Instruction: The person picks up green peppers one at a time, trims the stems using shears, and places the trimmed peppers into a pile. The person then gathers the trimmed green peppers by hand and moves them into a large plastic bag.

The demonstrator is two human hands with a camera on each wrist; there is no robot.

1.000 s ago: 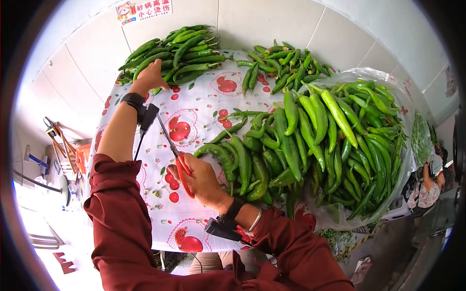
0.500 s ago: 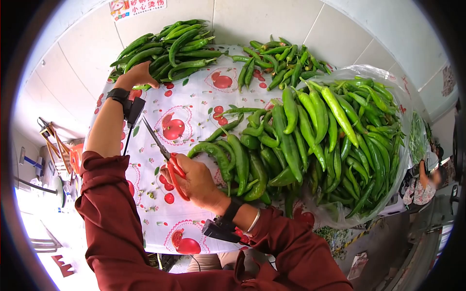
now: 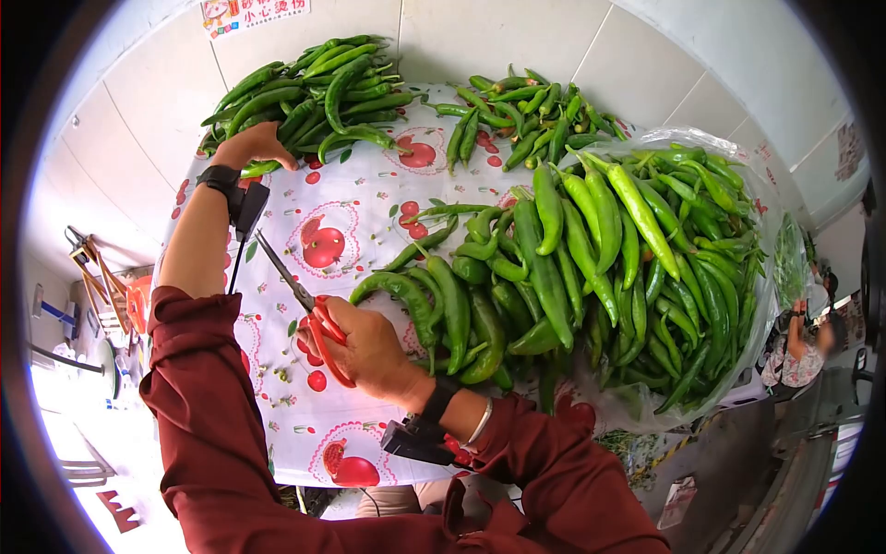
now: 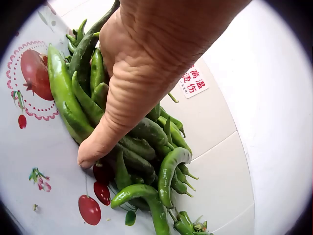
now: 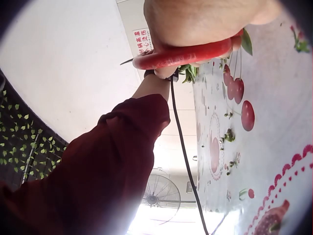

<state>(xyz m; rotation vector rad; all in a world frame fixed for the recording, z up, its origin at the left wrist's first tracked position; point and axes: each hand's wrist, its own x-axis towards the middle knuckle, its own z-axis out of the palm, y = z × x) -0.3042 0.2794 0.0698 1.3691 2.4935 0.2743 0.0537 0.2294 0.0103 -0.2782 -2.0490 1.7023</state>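
Observation:
My left hand [image 3: 251, 146] lies at the near left side of a heap of long green chili peppers [image 3: 343, 88] at the table's back left. Its thumb [image 4: 95, 147] is stretched out along the peppers in the left wrist view, while the other fingers are hidden behind the hand. Red-handled scissors [image 3: 325, 337] are in my right hand [image 3: 374, 360], which grips the handles over the middle of the table. Their dark blades point up and left toward my left wrist. In the right wrist view a red handle loop [image 5: 188, 55] shows under the hand.
A large clear plastic bag [image 3: 771, 175] spills many green peppers [image 3: 637, 268] over the table's right side. A smaller pepper heap [image 3: 540, 115] lies at the back. Small green stem bits [image 5: 229, 136] dot the patterned tablecloth [image 3: 369, 254]. Tiled wall [image 3: 489, 42] stands behind.
The head view has shifted a little, sliding the scene left. My left hand has moved slightly left along the heap, and peppers at its right end lie differently. The scissors' tips have swung slightly left.

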